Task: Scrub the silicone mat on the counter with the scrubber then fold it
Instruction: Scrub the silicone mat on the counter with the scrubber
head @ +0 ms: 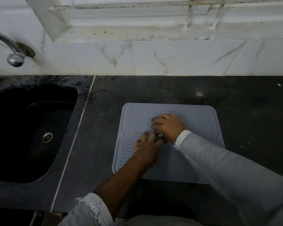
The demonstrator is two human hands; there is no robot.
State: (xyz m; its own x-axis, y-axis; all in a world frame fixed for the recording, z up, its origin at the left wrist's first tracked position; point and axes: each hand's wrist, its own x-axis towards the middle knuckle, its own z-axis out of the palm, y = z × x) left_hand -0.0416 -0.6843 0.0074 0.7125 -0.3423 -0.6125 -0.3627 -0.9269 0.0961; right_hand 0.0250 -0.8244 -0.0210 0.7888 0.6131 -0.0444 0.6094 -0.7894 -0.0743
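Note:
A grey silicone mat (134,121) with a wavy ridged pattern lies flat on the dark counter (235,98). My right hand (170,126) is closed over a black-and-white checked scrubber (155,126) and presses it onto the middle of the mat. Most of the scrubber is hidden under the fingers. My left hand (147,147) rests flat on the mat just below and left of the scrubber, fingers spread. My arms cover the mat's lower right part.
A dark sink (31,128) with a metal drain (47,137) is set into the counter at the left. A chrome tap (15,57) sticks out of the marble wall above it. A stained window ledge (137,33) runs behind the counter.

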